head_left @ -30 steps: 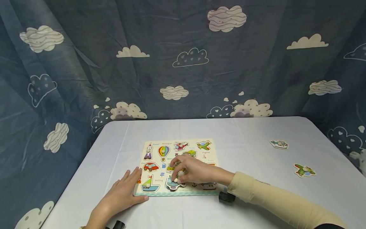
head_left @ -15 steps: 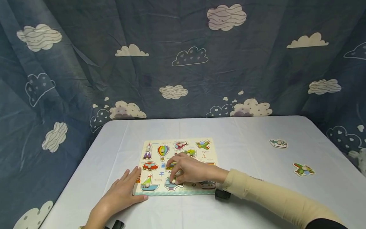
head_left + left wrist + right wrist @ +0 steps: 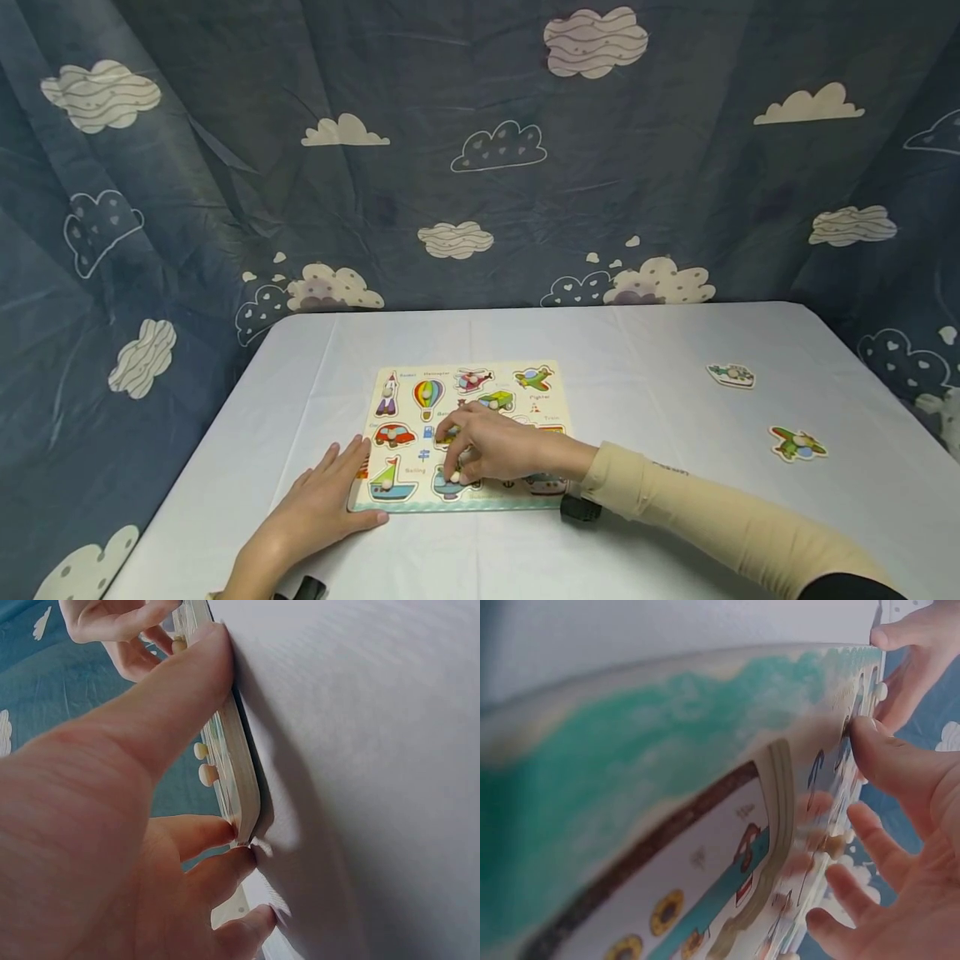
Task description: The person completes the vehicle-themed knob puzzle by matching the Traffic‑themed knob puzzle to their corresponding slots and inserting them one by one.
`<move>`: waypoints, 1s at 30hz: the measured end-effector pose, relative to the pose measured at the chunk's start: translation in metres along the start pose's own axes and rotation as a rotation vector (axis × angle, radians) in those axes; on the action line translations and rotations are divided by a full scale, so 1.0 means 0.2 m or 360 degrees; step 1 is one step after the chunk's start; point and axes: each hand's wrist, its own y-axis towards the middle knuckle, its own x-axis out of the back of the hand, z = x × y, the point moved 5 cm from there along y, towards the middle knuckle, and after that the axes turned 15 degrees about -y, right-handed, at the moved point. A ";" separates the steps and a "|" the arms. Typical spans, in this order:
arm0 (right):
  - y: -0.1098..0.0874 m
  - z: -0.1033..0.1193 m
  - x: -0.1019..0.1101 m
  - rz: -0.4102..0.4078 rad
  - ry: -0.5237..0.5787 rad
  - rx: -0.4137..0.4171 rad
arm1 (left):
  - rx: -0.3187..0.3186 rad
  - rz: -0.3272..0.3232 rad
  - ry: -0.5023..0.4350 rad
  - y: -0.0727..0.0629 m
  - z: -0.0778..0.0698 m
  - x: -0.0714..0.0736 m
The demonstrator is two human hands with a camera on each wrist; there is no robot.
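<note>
A wooden knob puzzle board (image 3: 480, 506) with vehicle pictures lies on the white table. My right hand (image 3: 498, 446) reaches over its lower middle, thumb and fingertip pinching the pale knob of a light-blue puzzle piece (image 3: 444, 485). That piece sits at its outlined place in the bottom row, partly covered by the fingers. At the board's left edge rests my left hand (image 3: 318, 504), fingers extended and thumb by the near corner. In the left wrist view the left thumb (image 3: 202, 664) lies against the board's side edge. A sailboat piece (image 3: 392, 492) is beside the blue one.
Two loose pieces lie at the right on the table (image 3: 637, 358): a ship piece (image 3: 731, 377) and a green-and-red plane piece (image 3: 798, 445). A dark ship-shaped recess (image 3: 546, 485) shows at the board's lower right. A cloud-patterned curtain (image 3: 480, 83) hangs behind.
The blue piece, earlier raised and askew over its place, has shifted slightly left and settled down into its outline, with my right hand still on the knob. My left hand stays put.
</note>
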 end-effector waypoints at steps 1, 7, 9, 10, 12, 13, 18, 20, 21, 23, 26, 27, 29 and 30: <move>0.00 0.00 0.00 -0.0002 0.0001 0.0000 | -0.0004 -0.0002 0.0003 0.00 0.00 0.00; -0.02 -0.01 0.01 -0.0026 0.0044 0.0010 | -0.0028 -0.0009 0.0016 0.01 -0.01 0.00; -0.02 -0.02 0.02 -0.0043 0.0065 0.0004 | -0.0034 -0.0011 0.0012 0.00 -0.02 0.00; -0.03 -0.03 0.03 -0.0048 0.0089 -0.0006 | -0.0038 -0.0012 0.0011 0.00 -0.02 0.00; -0.04 -0.04 0.05 -0.0066 0.0121 -0.0028 | -0.0044 -0.0015 0.0012 0.00 -0.02 0.00; -0.05 -0.05 0.06 -0.0076 0.0142 -0.0045 | -0.0044 -0.0015 0.0013 0.00 -0.02 0.00; -0.13 -0.08 0.14 -0.0200 0.0192 -0.0073 | -0.0045 -0.0016 0.0007 0.00 -0.03 0.00; -0.17 -0.09 0.17 -0.0263 0.0176 -0.0072 | -0.0048 -0.0016 0.0006 0.00 -0.03 0.00; -0.19 -0.10 0.18 -0.0287 0.0162 -0.0081 | -0.0050 -0.0015 0.0008 0.00 -0.03 0.00; -0.24 -0.11 0.20 -0.0335 0.0149 -0.0101 | -0.0051 -0.0013 0.0014 0.00 -0.02 0.00; -0.32 -0.14 0.24 -0.0396 0.0137 -0.0136 | -0.0051 -0.0014 0.0022 0.00 -0.02 0.00; -0.35 -0.14 0.25 -0.0414 0.0143 -0.0151 | -0.0050 -0.0013 0.0023 0.00 -0.02 0.00; -0.40 -0.16 0.27 -0.0448 0.0144 -0.0179 | -0.0051 -0.0014 0.0025 0.00 -0.02 0.00; -0.43 -0.17 0.28 -0.0463 0.0147 -0.0198 | -0.0049 -0.0015 0.0025 -0.01 -0.02 0.00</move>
